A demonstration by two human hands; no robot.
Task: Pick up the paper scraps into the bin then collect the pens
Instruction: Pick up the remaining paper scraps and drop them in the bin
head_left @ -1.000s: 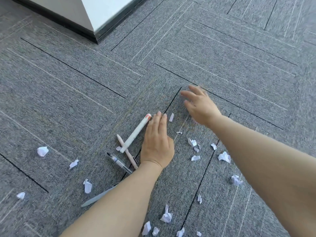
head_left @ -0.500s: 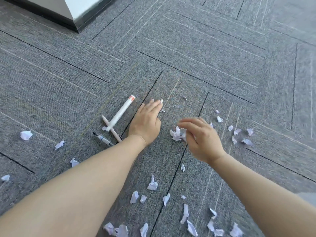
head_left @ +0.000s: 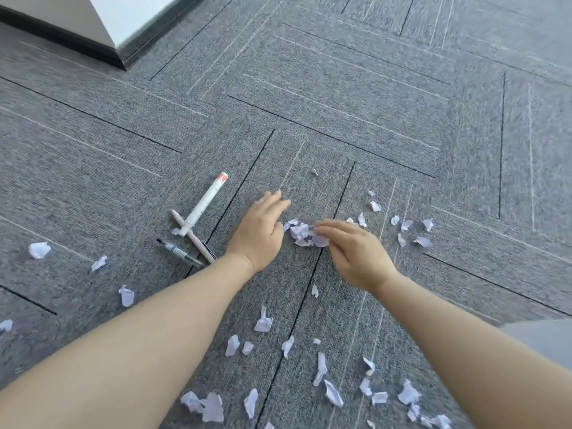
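Note:
Small white paper scraps lie all over the grey carpet. A bunch of paper scraps (head_left: 301,233) sits between my hands. My right hand (head_left: 356,253) pinches the right edge of that bunch with fingertips and thumb. My left hand (head_left: 260,232) rests palm down on the carpet with fingers stretched out, touching the bunch's left side and holding nothing. Left of it lie three pens: a white marker (head_left: 204,205) with a red end, a beige pen (head_left: 193,236) crossing under it, and a clear pen (head_left: 179,252) with a black tip. No bin is in view.
More loose scraps (head_left: 408,226) lie to the right, several near scraps (head_left: 263,323) lie between my forearms, and others (head_left: 39,249) far left. A white wall corner with dark skirting (head_left: 117,54) stands at the top left. Grey fabric (head_left: 541,339) shows at the right edge.
My right hand came back from the far carpet to the middle, drawing scraps into a bunch. My left hand slid right, away from the pens, up against that bunch.

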